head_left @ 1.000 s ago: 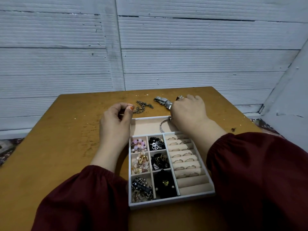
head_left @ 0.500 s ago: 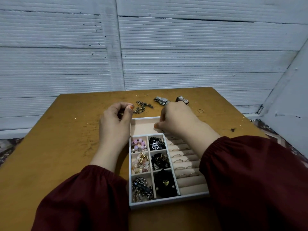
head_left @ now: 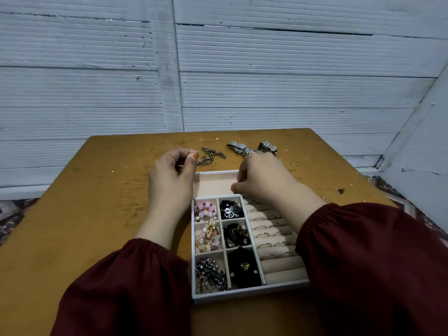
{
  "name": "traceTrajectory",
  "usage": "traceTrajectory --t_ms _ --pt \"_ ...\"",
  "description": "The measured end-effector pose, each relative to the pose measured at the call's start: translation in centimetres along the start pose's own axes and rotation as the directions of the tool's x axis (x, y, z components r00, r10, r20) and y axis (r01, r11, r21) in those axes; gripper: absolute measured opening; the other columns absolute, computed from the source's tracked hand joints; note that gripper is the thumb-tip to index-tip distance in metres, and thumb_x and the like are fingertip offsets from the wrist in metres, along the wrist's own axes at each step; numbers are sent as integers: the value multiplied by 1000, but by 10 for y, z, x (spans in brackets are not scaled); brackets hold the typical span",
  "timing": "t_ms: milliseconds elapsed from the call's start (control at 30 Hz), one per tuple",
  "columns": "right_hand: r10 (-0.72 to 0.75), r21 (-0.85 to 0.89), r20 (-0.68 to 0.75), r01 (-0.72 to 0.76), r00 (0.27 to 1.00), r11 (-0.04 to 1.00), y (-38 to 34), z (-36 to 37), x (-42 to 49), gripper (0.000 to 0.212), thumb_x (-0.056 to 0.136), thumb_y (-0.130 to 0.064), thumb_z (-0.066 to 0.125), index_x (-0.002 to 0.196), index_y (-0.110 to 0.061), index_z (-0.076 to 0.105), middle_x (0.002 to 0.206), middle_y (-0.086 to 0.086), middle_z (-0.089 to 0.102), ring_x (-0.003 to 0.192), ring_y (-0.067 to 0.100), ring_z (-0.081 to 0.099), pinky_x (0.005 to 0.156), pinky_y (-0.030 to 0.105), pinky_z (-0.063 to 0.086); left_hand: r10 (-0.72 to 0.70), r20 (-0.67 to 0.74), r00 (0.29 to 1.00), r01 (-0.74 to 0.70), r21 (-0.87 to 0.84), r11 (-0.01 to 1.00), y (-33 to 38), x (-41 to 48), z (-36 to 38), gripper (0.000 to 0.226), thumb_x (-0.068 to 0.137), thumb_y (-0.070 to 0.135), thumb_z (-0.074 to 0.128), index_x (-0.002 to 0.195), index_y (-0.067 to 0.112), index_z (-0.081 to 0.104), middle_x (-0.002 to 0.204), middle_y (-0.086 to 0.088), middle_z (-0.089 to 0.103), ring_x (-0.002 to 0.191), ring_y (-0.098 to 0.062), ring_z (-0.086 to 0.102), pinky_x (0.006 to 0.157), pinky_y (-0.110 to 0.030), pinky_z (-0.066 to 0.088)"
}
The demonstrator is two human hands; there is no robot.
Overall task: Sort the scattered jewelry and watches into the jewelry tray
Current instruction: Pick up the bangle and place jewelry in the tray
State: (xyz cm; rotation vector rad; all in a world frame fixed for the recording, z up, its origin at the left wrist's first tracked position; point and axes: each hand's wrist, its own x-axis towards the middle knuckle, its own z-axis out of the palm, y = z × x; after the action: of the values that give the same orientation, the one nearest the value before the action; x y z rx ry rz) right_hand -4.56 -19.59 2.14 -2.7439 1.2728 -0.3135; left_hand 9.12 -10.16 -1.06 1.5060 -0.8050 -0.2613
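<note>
- Head view: an ochre wooden table [head_left: 97,214], scuffed and speckled, fills the lower half of the frame. Behind it, white ribbed wall panels [head_left: 291,93] cover the upper half, and a patterned floor covering [head_left: 12,214] shows at the far left edge.
- The jewelry tray [head_left: 242,295] sits at lower centre. It has six small compartments on its left side, ring rolls [head_left: 274,265] with thin rings on its right, and one long compartment across its upper end. Pink beads [head_left: 206,209] fill the upper-left small compartment.
- Above the tray, near the table's far edge, a chain bracelet [head_left: 211,157], a steel watch [head_left: 238,146] and a second watch [head_left: 266,146] lie on the wood. A small ring [head_left: 294,162] lies alone to their right.
- The left hand [head_left: 171,180] is just left of the tray's upper corner, fingers curled, thumb and forefinger pinching what looks like a thin hoop [head_left: 202,154] beside the chain bracelet.
- The right hand [head_left: 264,180] is over the tray's upper right, its curled fingertips [head_left: 234,187] dipping into the long compartment. I cannot tell whether it holds anything.
- Dark red sleeves [head_left: 126,287] fill both lower corners of the frame.
- A broad stretch of bare wood lies left of the left hand. The table's right edge runs diagonally close to the right sleeve, with a dark speck [head_left: 341,190] near it.
</note>
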Motion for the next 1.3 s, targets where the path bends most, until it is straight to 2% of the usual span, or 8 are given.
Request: traceTrajectory --t_ms 233,533,667,767,867,933,1133,1300 --pt "128 303 -156 -76 979 950 18 -5 -24 15 86 -30 60 80 -19 68 64 -9 60 61 8 55 51 18 36 5 55 998 -6 3 1000 7 -6 0 9 90 29 62 84 31 69 87 12 70 90 -11 64 88 -39 53" --pt "214 187 -125 -189 969 964 58 -4 -84 26 93 -21 47 111 -20 66 111 4 65 104 25 56 84 33 44 42 258 965 -55 44 998 47 -36 -11 8 91 17 62 85 18 68 90 -13 66 58 -2 54 48 -9 44" --pt "212 60 -8 -211 977 976 60 -2 -113 39 96 -30 43 135 -26 49 138 1 49 127 22 43 104 36 36 99 346 933 -142 102 985 62 -59 -11 9 91 18 61 84 18 68 75 3 64 56 3 51 50 -9 43" --pt "225 -7 98 -225 970 974 58 2 -132 49 100 -40 32 147 -30 26 158 -1 19 145 21 15 116 40 16 129 385 914 -198 146 969 62 -80 -8 15 89 16 63 78 24 67 72 12 64 59 5 51 53 -11 41" --pt "209 -16 148 -208 967 978 58 9 -142 52 101 -43 20 151 -32 10 161 -1 2 148 20 -3 118 41 1 146 399 905 -270 274 923 58 -97 -8 13 89 23 62 80 32 65 83 19 64 83 3 52 66 -13 35" --pt "206 -25 135 -205 969 978 59 12 -145 53 101 -44 16 152 -33 7 161 -1 -1 148 20 -7 118 40 -2 146 390 909 -283 324 903 56 -108 -10 10 88 26 62 82 34 65 84 21 61 90 0 47 69 -11 32" --pt "209 2 108 -211 972 978 60 15 -144 53 101 -44 19 151 -33 10 161 -2 0 148 18 -5 119 39 -1 197 411 890 -380 433 817 52 -131 -11 7 88 33 63 89 33 70 89 22 61 92 -6 38 80 -32 35" --pt "208 9 102 -210 973 978 59 15 -144 53 100 -43 20 151 -33 11 161 -1 2 148 18 -3 119 39 0 222 401 889 -414 498 762 50 -143 -8 17 85 45 55 86 37 70 88 21 60 90 -7 30 75 -27 20"
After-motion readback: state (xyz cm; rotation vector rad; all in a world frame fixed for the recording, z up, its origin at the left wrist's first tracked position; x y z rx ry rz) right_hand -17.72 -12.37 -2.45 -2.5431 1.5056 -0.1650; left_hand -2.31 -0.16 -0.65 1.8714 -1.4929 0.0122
